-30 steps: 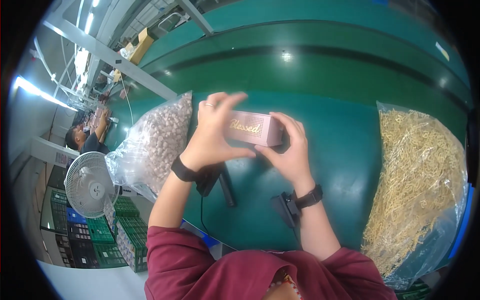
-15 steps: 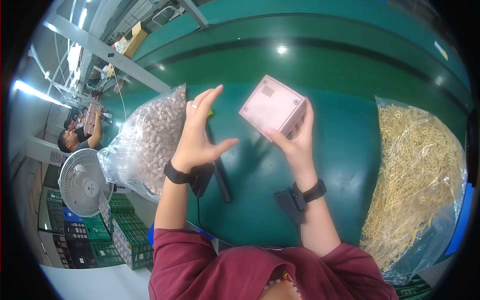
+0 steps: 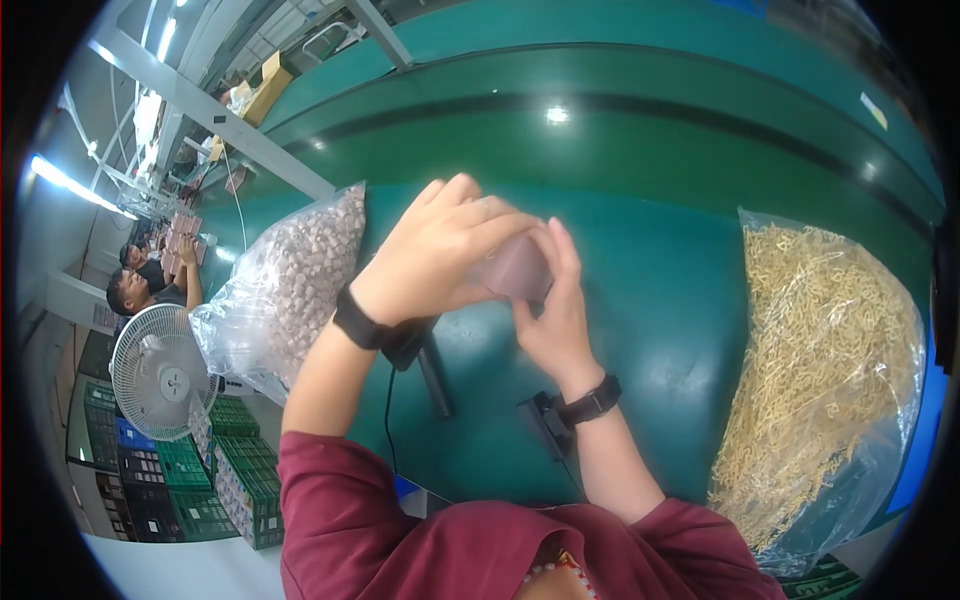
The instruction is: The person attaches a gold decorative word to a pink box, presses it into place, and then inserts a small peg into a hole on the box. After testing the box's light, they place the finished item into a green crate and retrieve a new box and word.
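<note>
Between my two hands, above the green table, is a pale pink square box (image 3: 515, 268), now tilted and partly covered by fingers. My left hand (image 3: 450, 235) reaches over its top and left side, fingers bent round it. From the right, my right hand (image 3: 557, 315) grips the box, thumb near its lower edge and fingers behind. Each wrist wears a black strap with a small black device. A dark rod-shaped tool (image 3: 436, 380) lies on the table below my left hand.
A clear bag of small pinkish-brown pieces (image 3: 300, 270) lies at left, and a bag of yellowish curled pieces (image 3: 820, 380) at right. A white fan (image 3: 165, 370), stacked green crates (image 3: 245, 480) and co-workers (image 3: 150, 285) are farther left. The green conveyor (image 3: 600, 130) runs behind.
My left hand has moved right from an open pose and closed onto the box. The box has been turned and brought lower, with my right hand still on it.
</note>
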Action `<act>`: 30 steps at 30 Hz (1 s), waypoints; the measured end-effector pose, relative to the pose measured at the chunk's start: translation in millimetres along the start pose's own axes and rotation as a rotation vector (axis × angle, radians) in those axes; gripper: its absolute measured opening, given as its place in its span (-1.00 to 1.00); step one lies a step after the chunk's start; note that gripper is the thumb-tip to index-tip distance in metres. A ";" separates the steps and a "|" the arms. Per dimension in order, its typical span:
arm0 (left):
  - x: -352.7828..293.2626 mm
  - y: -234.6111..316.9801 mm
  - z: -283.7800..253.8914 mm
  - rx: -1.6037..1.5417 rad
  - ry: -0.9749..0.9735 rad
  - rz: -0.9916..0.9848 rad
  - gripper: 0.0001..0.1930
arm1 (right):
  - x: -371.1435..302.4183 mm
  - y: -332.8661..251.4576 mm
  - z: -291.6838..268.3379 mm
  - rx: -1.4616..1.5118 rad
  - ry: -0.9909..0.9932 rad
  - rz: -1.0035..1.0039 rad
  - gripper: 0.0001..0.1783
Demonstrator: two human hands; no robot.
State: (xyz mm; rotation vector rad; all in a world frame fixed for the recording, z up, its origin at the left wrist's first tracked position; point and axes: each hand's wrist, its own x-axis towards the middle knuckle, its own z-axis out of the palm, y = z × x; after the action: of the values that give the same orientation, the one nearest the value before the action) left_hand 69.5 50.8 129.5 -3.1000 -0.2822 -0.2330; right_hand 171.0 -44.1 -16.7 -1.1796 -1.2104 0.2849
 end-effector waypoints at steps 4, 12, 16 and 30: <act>-17.5 5.7 14.6 -0.029 0.114 -0.106 -0.33 | 1.1 1.3 5.9 0.027 0.077 -0.060 -0.01; -68.8 -9.7 58.6 -0.996 0.605 -0.467 -0.25 | 10.6 -8.6 -8.6 0.024 0.181 0.103 -0.04; -103.3 -1.5 96.8 -1.224 0.516 -0.590 -0.29 | 8.7 -6.5 -6.0 0.302 0.040 0.219 -0.15; -74.4 -4.1 4.3 -0.643 0.245 -0.440 -0.64 | 8.6 -9.2 -9.3 0.202 -0.032 0.136 -0.27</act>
State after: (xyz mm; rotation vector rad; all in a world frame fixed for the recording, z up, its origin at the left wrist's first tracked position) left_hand -3.0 41.7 114.1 -3.5048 -1.0721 -0.8599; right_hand 178.6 -47.0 -3.2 -1.0852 -1.1029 0.5179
